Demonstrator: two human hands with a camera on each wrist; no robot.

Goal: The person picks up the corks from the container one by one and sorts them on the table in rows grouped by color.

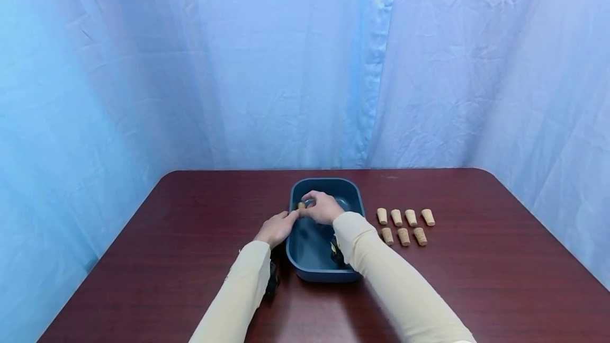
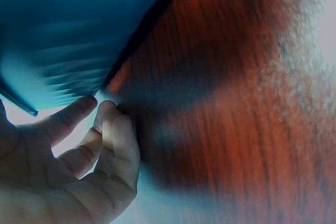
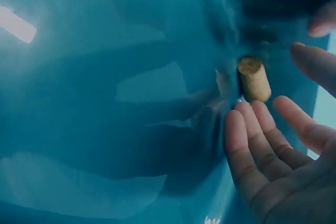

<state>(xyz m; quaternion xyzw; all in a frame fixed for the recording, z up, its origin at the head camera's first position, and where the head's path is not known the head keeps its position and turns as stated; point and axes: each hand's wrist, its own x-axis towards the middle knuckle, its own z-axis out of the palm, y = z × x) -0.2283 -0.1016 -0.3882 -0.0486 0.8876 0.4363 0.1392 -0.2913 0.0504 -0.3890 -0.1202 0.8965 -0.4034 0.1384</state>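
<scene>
A deep blue rectangular plastic container point(image 1: 329, 276) stands on the table. Inside it, by its left wall, is a tan cork stopper point(image 3: 256, 82). My right hand point(image 1: 324, 208) reaches into the container; its fingers extend loosely beside the cork, and the fingertips point(image 3: 244, 111) are close to its lower end. The thumb appears apart from the cork in the right wrist view. My left hand point(image 1: 278, 229) holds the container's left rim, with a fingertip point(image 2: 86, 103) against the outer wall. Part of this grip lies out of sight.
Right of the container, several corks point(image 1: 403, 237) lie in two rows on the dark red wooden table point(image 1: 200, 216). Pale blue curtains point(image 1: 286, 68) hang behind and beside the table. Black devices point(image 1: 271, 282) sit at the wrists.
</scene>
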